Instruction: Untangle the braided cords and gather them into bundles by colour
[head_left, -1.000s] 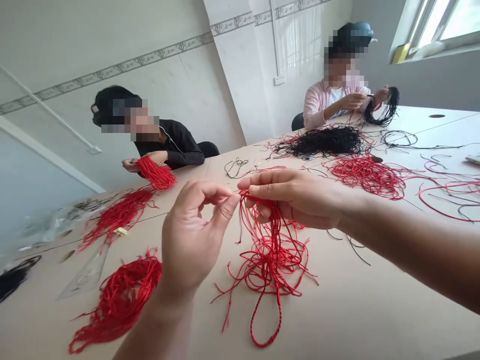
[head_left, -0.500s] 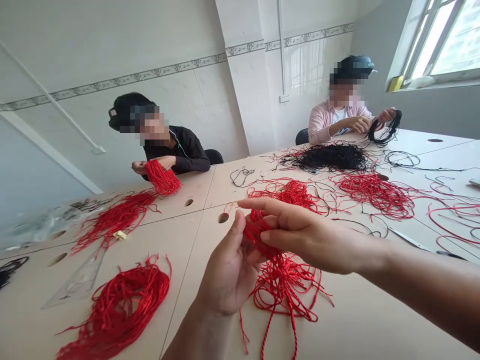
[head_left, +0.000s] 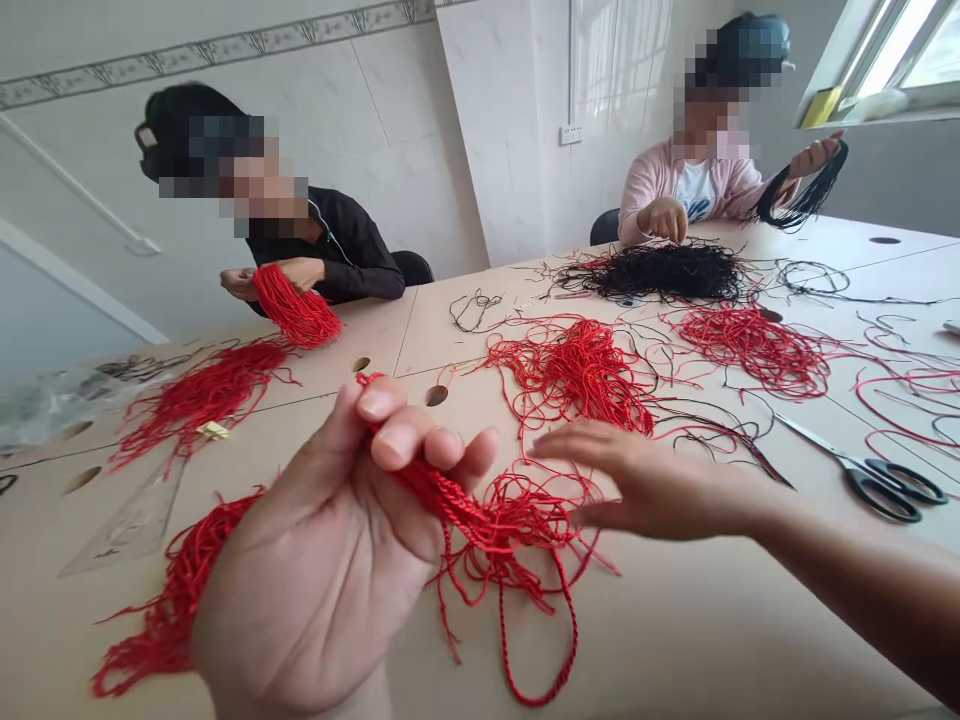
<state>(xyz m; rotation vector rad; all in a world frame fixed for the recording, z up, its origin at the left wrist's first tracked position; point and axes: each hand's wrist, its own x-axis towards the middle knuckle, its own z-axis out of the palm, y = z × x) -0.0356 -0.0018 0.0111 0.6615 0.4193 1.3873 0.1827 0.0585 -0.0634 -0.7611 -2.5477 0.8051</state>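
Observation:
My left hand (head_left: 337, 540) is raised palm toward me, its fingers curled round a bunch of twisted red cords (head_left: 457, 508). The cords run out past the fingers toward the right. Their far ends reach a loose red heap (head_left: 525, 560) on the table, and one twisted loop droops toward me. My right hand (head_left: 622, 475) hovers by this heap with fingers stretched and apart, holding nothing. Behind it lies a larger tangle of red cords (head_left: 589, 370).
Black-handled scissors (head_left: 862, 470) lie on the right. Another red bundle (head_left: 187, 590) is at left, partly behind my left hand. Two co-workers sit across the table (head_left: 645, 640); one holds red cords (head_left: 296, 305), the other black cords (head_left: 814, 190). A black cord pile (head_left: 667, 272) lies between red tangles.
My hands have parted: the left has come nearer and leftward with the red cords, the right has let go of them. The co-worker at right has lowered one hand to the black pile.

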